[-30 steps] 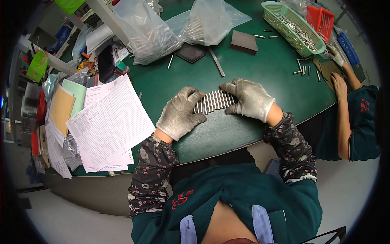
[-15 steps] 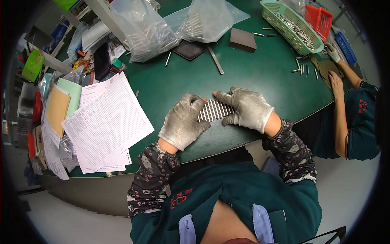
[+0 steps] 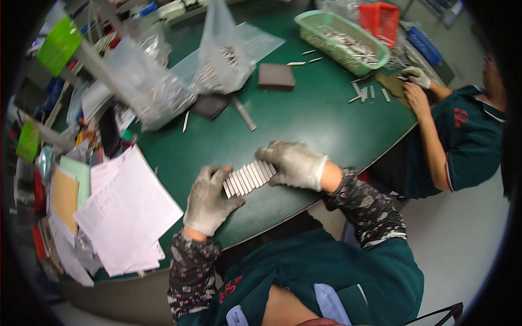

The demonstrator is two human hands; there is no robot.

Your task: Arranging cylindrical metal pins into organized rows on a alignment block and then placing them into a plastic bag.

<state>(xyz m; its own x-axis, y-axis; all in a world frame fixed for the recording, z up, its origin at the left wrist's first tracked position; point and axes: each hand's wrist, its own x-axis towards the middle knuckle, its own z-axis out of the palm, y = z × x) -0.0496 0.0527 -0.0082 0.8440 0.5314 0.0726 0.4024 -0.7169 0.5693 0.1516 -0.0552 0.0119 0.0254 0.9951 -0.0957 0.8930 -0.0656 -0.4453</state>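
A row of short metal pins, lying side by side, spans the gap between my two gloved hands just above the green table. My left hand, in a worn grey-white glove, closes on the row's left end with thumb and fingers. At the opposite end, my right hand grips the pins in the same way, its fingertips partly hidden. Beyond the hands lie a flat metal bar, a dark square pad and a brown block.
Bags of pins stand at the back. A green basket of pins and a red basket are at the far right. Paper sheets cover the left side. A co-worker's gloved hand works at the right edge.
The whole view has shifted and turned, so the table's contents appear moved. Both hands still hold the row of pins, now lower and further left in the picture.
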